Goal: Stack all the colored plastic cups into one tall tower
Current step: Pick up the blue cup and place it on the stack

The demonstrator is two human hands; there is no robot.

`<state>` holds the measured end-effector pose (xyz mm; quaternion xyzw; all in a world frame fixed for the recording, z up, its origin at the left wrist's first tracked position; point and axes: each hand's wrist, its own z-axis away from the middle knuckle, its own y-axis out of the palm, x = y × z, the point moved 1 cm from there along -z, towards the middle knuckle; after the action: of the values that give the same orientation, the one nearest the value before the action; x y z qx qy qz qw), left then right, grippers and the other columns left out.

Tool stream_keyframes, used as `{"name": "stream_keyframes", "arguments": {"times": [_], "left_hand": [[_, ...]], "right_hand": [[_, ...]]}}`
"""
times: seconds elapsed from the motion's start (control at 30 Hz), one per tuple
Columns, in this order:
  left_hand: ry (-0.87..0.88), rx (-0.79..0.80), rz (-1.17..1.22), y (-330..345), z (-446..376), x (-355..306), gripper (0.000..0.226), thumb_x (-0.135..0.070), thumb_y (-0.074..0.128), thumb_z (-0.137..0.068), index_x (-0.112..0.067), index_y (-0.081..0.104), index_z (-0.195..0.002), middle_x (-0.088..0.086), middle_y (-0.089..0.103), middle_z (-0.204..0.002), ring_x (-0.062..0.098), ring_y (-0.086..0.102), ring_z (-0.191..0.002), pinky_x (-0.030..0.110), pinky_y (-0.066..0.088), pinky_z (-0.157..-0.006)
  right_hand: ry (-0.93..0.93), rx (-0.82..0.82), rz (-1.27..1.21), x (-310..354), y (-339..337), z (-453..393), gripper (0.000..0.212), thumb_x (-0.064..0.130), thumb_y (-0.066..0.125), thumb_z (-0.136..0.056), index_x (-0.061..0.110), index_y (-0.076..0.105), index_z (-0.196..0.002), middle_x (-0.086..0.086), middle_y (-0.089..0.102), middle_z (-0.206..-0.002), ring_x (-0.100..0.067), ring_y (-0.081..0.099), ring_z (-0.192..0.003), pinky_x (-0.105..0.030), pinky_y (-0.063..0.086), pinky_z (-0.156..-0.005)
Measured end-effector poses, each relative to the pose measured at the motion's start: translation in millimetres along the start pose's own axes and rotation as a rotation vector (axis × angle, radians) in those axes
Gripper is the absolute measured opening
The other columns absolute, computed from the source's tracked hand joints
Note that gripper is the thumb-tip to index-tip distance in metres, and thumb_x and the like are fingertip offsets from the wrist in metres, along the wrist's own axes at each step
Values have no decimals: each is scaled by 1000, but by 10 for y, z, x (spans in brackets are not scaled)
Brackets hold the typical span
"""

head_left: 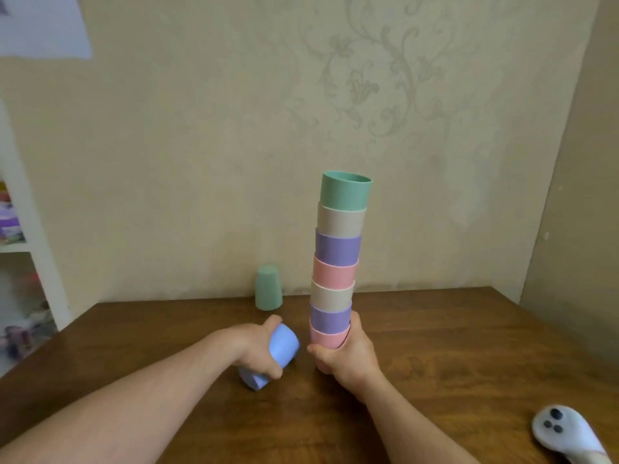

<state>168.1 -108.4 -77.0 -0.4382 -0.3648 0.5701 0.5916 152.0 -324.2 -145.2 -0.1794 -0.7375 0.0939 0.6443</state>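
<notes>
A tall tower of nested cups (pixel 336 259) stands upright with mouths up, green on top, then beige, purple, pink, beige, purple and pink. My right hand (pixel 345 354) grips its pink bottom end, just above the wooden table (pixel 452 346). To its left, my left hand (pixel 258 349) is closed around a light blue cup (pixel 283 344), tilted on its side, with its rim low near the table. A single green cup (pixel 268 289) stands upside down at the table's far edge, by the wall.
A white controller (pixel 562 433) lies at the table's near right corner. White shelves (pixel 20 249) with blurred items stand at the left. The beige patterned wall rises right behind the table.
</notes>
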Motion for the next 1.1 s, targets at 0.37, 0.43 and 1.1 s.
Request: {"name": "stream_keyframes", "arguments": {"times": [0.37,0.43,1.1], "left_hand": [[163,-856,1214,-934,788,82,107,-10,84,-87,-34,14,-164,11,52,-147,28,62,-111,34,52,-82],[316,-1025,1378,-1482,1094,-114,106,-20,85,-84,-33,16,-163,0,52,-142,22,63,-116,34,52,-90],[664,-714,1294,-1645,1135,-937,80,-17,86,-86,-46,42,-147,-9,59,-129,14,68,-106,29,55,-88]], "right_hand": [[8,43,-5,186,120,534,74,39,93,-72,44,47,-131,15,72,-110,-11,73,-90,-36,66,-83],[13,45,-2,223,123,568,77,43,92,-69,46,46,-131,15,71,-111,-13,74,-92,-41,67,-86],[-11,60,-38,136,148,475,81,37,95,-74,46,41,-134,17,69,-116,-9,71,-98,-28,62,-85]]}}
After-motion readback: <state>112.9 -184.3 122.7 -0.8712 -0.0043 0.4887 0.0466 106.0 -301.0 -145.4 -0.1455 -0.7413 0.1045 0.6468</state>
